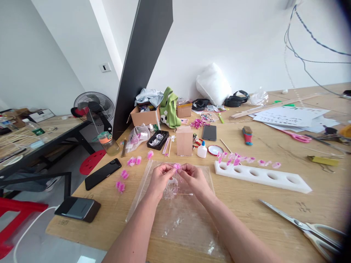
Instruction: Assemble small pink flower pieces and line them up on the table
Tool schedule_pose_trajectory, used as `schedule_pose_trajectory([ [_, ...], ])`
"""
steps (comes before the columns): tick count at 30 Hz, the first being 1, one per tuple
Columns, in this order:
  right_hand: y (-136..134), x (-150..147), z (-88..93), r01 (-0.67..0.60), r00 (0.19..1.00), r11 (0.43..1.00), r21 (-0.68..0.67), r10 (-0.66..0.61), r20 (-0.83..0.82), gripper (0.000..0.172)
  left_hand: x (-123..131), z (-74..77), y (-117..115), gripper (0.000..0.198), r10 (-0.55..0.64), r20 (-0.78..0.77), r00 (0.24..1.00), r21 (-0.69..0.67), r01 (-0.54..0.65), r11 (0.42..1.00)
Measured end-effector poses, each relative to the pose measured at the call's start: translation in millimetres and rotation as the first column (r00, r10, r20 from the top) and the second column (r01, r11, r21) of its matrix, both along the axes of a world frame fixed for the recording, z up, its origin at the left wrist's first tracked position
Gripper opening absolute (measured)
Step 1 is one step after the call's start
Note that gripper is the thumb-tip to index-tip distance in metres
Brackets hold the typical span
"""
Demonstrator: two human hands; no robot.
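While both hands meet above the clear plastic sheet (186, 223) on the wooden counter (246, 197), the left hand (160, 178) and right hand (195, 178) each hold a closed fingertip grip on one small pink paper blossom (177, 166). Similar pink blossoms (236, 159) along the white foam strip (263, 177) appear finished. This one appears unfinished, and a thin wooden stick (184, 194) lies unused beneath.

Pink bit (177, 166) mostly hidden between fingertips (168, 168); scissors (301, 223) handles partly under the dark blurred lower-right corner
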State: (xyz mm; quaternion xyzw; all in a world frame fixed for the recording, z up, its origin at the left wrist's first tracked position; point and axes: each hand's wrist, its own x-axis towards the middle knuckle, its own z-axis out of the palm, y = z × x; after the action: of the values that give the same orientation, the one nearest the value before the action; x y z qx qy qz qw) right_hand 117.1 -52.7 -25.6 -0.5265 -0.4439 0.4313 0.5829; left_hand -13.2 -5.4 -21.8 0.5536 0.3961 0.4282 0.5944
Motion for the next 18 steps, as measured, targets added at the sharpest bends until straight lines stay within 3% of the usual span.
schedule_pose_trajectory([
  [5, -0.7, -0.9, 2.7, 0.006, 1.0, 1.0, -0.005, -0.006, -0.001, 0.029, -0.7, 4.6, -1.0, 0.03, 0.002, 0.013, 1.0, -0.046, -0.001, 0.999],
  [12, -2.3, -2.1, 8.0, -0.036, 0.999, 0.999, 0.029, 0.035, 0.028, 0.026, 0.9, 2.4, -1.6, 0.023, 0.042, -0.01, 0.999, 0.083, -0.041, 0.996],
  [18, -3.0, -0.7, 7.5, -0.002, 0.998, 1.0, 0.014, 0.002, 0.06, 0.027, 0.7, 4.3, -1.3, 0.019, 0.089, -0.006, 0.996, 0.103, -0.088, 0.991],
])
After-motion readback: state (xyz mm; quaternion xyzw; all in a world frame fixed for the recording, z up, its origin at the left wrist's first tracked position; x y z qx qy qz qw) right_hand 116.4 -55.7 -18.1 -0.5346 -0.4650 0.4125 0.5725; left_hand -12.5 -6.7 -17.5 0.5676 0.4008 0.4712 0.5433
